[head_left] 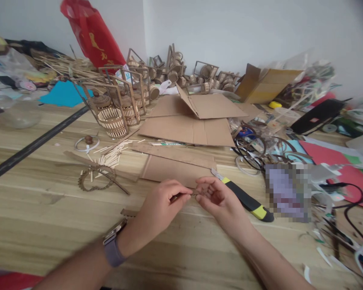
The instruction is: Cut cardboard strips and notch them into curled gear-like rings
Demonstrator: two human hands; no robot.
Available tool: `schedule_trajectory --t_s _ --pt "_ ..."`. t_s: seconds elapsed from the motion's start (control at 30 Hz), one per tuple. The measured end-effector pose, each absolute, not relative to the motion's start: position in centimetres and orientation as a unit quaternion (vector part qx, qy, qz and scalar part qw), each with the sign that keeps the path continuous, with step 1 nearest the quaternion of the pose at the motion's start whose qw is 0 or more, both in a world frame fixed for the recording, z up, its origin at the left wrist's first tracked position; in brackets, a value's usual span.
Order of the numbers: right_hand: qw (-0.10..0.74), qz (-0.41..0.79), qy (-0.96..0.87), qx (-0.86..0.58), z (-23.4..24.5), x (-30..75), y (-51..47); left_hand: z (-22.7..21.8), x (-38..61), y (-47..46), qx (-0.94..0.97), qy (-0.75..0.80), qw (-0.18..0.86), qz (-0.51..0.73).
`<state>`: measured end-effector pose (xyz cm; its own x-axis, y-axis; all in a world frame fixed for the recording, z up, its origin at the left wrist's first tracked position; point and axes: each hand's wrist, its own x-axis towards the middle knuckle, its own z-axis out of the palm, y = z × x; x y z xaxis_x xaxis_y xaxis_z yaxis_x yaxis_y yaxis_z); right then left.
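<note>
My left hand [163, 201], with a watch on its wrist, pinches a thin brown strip between thumb and index finger. Most of that strip is hidden by the hand. A notched brown strip end [128, 212] sticks out behind the same hand, apparently part of the same piece. Facing it, my right hand [219, 199] has thumb and index finger closed at the strip's near tip, the other fingers curled. A utility knife [248, 199], black and yellow with its blade out, lies just beyond my right hand. To the left rests a notched brown ring [97, 178].
Small slatted baskets [113, 123] with tall handles stand at back left. Pale sticks [115, 155] lie scattered before them. Flat cardboard [187, 131] covers the middle. Black coils and cables [251, 147] clutter the right. A dark bar [39, 143] crosses the left.
</note>
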<state>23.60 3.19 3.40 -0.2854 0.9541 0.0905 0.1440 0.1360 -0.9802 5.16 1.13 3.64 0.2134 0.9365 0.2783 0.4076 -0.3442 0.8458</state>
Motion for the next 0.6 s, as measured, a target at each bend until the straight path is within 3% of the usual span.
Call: schedule_trajectory --t_s 0.27,0.47,0.6 --pt "0.457 0.485 -0.633 -0.393 3.2 23.5 2.6 4.1 5.5 0.6 0.694 0.428 0.373 0.443" --pt "0.488 0.426 -0.671 -0.360 3.3 23.4 1.7 4.2 5.2 1.1 0.547 0.434 0.612 0.371" --pt "0.501 0.405 -0.694 -0.322 3.4 23.3 1.3 4.2 5.0 1.4 0.493 0.409 0.699 0.318"
